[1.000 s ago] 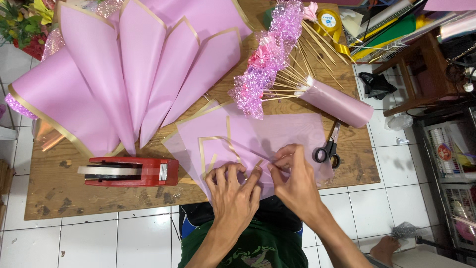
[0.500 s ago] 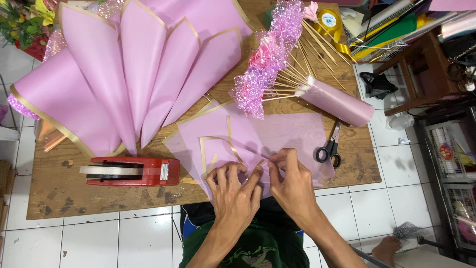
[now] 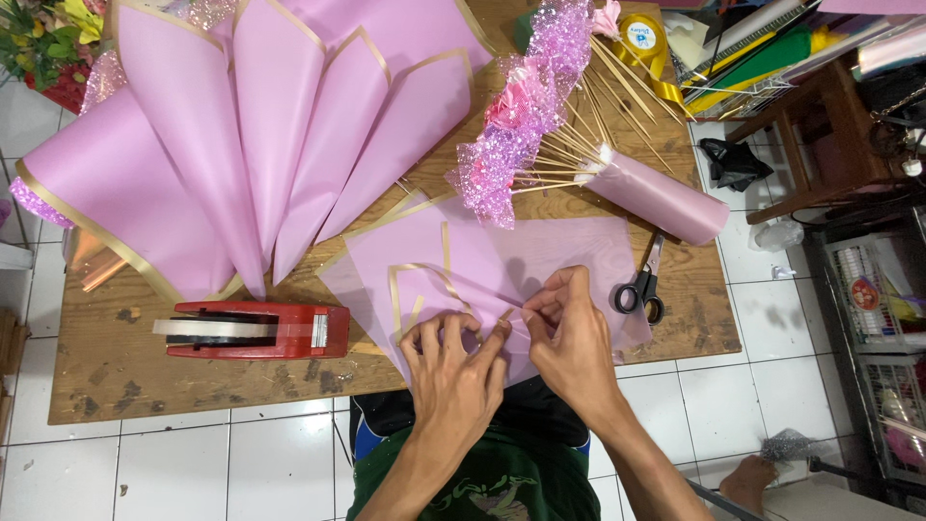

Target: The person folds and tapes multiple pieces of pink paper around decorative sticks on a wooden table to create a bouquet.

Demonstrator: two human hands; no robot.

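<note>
Head view: stick (image 3: 508,314) mostly under hands.

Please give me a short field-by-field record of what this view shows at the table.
Left hand: fingertips press the pink wrapping sheets
Right hand: pinches a thin strip at the sheet's near edge
Tape dispenser: red, left of the hands
Scissors: right of the hands, on the wooden table
Paper cones: pink, gold-edged, fanned at the far left
Skewer bundle: pink mesh tops, behind the sheets
</note>
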